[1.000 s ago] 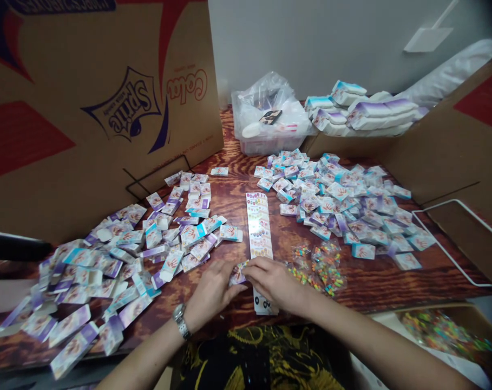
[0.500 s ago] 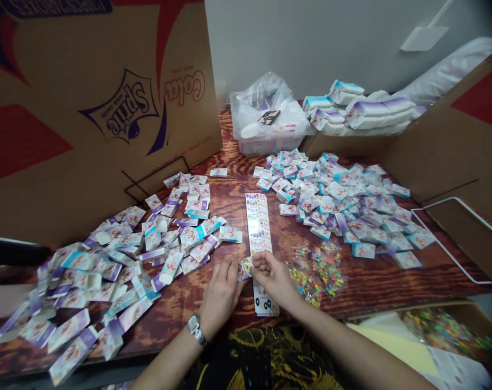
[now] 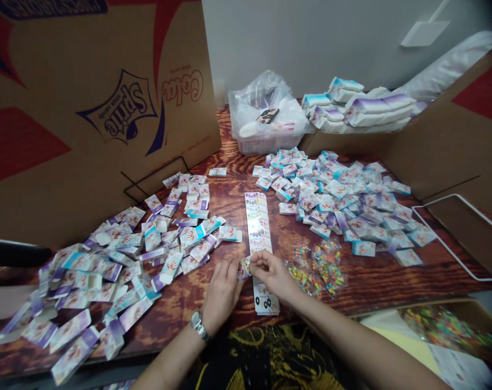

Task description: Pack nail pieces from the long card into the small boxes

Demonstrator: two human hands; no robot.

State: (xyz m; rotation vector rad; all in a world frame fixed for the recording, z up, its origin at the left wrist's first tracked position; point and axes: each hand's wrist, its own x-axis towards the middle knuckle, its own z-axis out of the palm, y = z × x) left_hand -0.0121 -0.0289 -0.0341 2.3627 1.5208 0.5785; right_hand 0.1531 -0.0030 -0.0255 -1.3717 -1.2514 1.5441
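The left hand [image 3: 222,290] has been flattened, fingers extended, beside the printed carton [image 3: 243,268] at lower centre. The right hand [image 3: 275,274] is bunched at the carton's right end; grip cannot be told. Handling is judged unfinished.

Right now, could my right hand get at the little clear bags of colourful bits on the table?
Probably yes. The right hand is over the printed strip, and the clear bags lie just to its right on the table, with nothing seen piled on them; a short outward swing should do.
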